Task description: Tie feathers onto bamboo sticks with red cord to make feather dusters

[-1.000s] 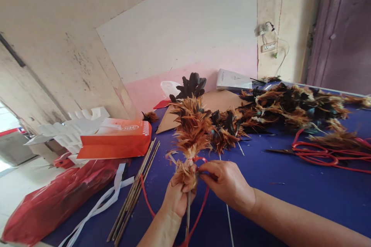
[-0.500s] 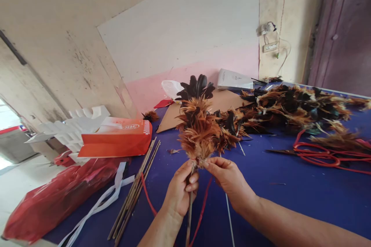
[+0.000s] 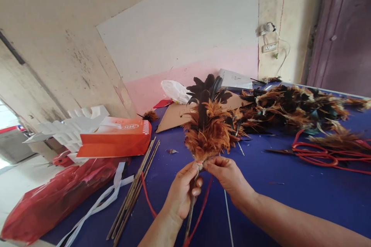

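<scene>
A feather duster [image 3: 207, 135] with brown feathers and black tips stands upright in front of me. My left hand [image 3: 181, 193] is closed around its thin stick [image 3: 189, 214], just under the feathers. At the base of the plumes, my right hand [image 3: 232, 181] pinches the feather ends, thumb and forefinger pressed together. A bit of red shows at the binding between the two hands. Below, a red plastic strip [image 3: 203, 206] hangs in a loop beside the stick; whether its end is in my fingers is hidden.
On the blue table [image 3: 278, 208] lie thin sticks [image 3: 135, 193], white strips [image 3: 108, 197] and a red plastic bag [image 3: 63, 197] at left. An orange paper bag [image 3: 116, 139] is behind them. Feather bundles [image 3: 295, 106], scissors [image 3: 279, 151] and red strip coils [image 3: 315, 154] lie at right.
The duster's head has shifted right and turned a little, its black tips now leaning right. Both hands keep their hold at the base of the feathers.
</scene>
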`<action>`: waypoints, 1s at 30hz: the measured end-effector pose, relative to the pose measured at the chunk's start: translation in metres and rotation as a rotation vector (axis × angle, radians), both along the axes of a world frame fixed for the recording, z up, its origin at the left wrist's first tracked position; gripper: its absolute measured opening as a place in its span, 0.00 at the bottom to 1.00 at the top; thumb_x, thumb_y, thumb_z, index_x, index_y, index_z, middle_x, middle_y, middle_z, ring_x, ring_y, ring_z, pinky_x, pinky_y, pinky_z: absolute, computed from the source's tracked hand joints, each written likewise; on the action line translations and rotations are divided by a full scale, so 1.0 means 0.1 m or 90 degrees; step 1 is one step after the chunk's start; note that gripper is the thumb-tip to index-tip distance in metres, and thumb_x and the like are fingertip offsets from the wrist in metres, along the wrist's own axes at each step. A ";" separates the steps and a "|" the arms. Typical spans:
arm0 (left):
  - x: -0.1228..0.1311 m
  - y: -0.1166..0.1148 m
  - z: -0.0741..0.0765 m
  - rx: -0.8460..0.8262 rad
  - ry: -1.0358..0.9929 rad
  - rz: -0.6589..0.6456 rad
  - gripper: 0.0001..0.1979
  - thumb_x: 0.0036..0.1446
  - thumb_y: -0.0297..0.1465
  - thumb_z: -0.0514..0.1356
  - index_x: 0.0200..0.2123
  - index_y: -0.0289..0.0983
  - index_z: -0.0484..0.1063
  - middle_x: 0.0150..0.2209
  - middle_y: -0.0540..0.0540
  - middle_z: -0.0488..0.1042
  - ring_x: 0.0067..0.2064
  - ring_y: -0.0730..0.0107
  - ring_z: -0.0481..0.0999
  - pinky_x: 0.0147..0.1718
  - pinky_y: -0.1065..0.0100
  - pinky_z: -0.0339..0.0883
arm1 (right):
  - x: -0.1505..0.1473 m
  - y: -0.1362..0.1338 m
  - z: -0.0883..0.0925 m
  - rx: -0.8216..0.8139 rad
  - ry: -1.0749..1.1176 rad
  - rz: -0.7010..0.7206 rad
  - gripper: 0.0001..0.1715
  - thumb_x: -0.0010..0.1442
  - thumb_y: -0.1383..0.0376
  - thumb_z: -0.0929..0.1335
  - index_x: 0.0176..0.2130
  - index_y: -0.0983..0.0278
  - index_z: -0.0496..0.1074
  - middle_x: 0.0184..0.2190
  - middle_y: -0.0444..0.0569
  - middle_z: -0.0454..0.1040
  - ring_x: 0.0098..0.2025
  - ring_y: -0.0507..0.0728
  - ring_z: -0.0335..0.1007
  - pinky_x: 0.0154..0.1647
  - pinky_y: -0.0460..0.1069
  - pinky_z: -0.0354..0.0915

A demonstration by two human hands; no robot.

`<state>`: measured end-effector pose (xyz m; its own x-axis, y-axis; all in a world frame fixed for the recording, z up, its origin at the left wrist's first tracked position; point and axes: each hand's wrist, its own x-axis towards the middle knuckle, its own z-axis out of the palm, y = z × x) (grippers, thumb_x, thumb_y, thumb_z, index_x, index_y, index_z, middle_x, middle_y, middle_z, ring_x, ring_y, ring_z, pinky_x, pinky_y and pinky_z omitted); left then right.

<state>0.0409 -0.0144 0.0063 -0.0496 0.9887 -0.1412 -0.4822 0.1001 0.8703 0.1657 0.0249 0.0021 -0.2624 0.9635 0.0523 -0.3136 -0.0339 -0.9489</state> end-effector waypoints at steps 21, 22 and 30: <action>-0.16 0.02 0.02 0.123 0.271 0.171 0.12 0.47 0.39 0.62 0.26 0.33 0.73 0.16 0.54 0.61 0.16 0.82 0.53 0.13 0.78 0.43 | 0.13 0.04 0.11 0.142 -0.348 0.112 0.10 0.50 0.64 0.65 0.26 0.65 0.75 0.12 0.38 0.54 0.16 0.46 0.45 0.18 0.44 0.43; -0.16 0.01 0.02 0.129 0.313 0.174 0.12 0.48 0.39 0.61 0.25 0.34 0.73 0.15 0.55 0.58 0.16 0.82 0.52 0.14 0.77 0.44 | 0.13 0.01 0.14 0.151 -0.356 0.143 0.12 0.51 0.64 0.64 0.26 0.65 0.75 0.12 0.38 0.53 0.17 0.47 0.44 0.18 0.44 0.42; 0.03 -0.14 0.05 0.355 0.464 0.248 0.10 0.46 0.25 0.63 0.34 0.39 0.78 0.28 0.45 0.71 0.31 0.68 0.68 0.34 0.73 0.61 | 0.09 -0.29 0.32 0.360 -0.326 0.091 0.16 0.56 0.65 0.60 0.18 0.65 0.61 0.17 0.41 0.56 0.21 0.48 0.48 0.22 0.44 0.48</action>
